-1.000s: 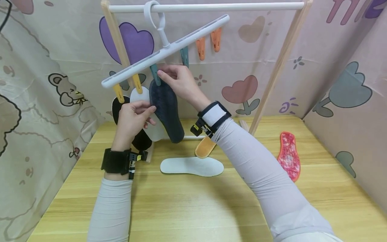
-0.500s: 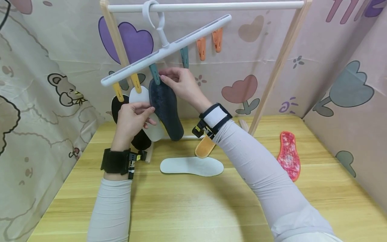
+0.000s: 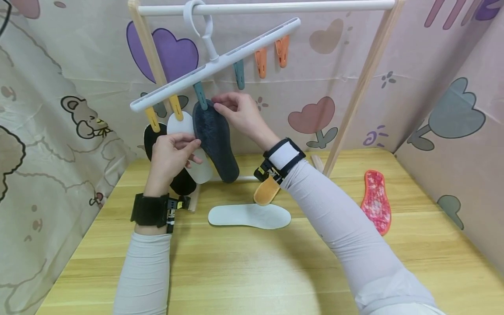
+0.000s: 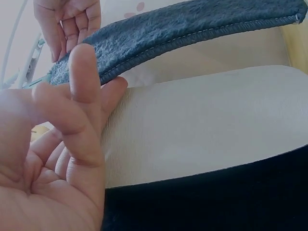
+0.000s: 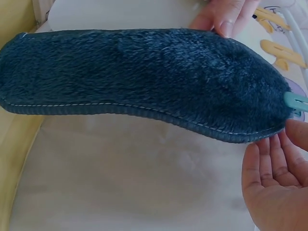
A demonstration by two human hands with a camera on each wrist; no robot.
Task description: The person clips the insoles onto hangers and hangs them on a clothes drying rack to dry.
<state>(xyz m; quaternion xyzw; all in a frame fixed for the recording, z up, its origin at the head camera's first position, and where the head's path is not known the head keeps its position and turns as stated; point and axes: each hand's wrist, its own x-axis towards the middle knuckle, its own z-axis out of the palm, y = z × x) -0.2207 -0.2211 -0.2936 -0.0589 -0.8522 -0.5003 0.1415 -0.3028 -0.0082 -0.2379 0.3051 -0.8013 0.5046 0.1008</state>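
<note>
The left hand point(image 3: 171, 155) is raised with its fingers loosely curled, the fingertips touching the left edge of the dark blue fuzzy insole point(image 3: 215, 140) about midway down; the left wrist view shows the fingers resting against the edge rather than closing round it. The right hand point(image 3: 240, 114) is held higher, just beside the top of the same insole, fingers relaxed and slightly bent, their tips close to the insole's upper edge; whether they actually touch it cannot be told. The insole hangs from a teal clip point(image 3: 200, 96) on the tilted white hanger point(image 3: 220, 61), toe up and heel down. Both forearms reach up from the desk point(image 3: 252, 271), the right one crossing in from the lower right and covering part of an orange insole point(image 3: 267, 191). Just left of the blue insole hang a white insole point(image 3: 183, 127) and a black insole point(image 3: 149, 140) on yellow clips; the left hand hides their lower halves. A pale insole point(image 3: 250, 215) lies flat on the desk below, and a red patterned insole point(image 3: 376, 201) lies well apart on the right.
</note>
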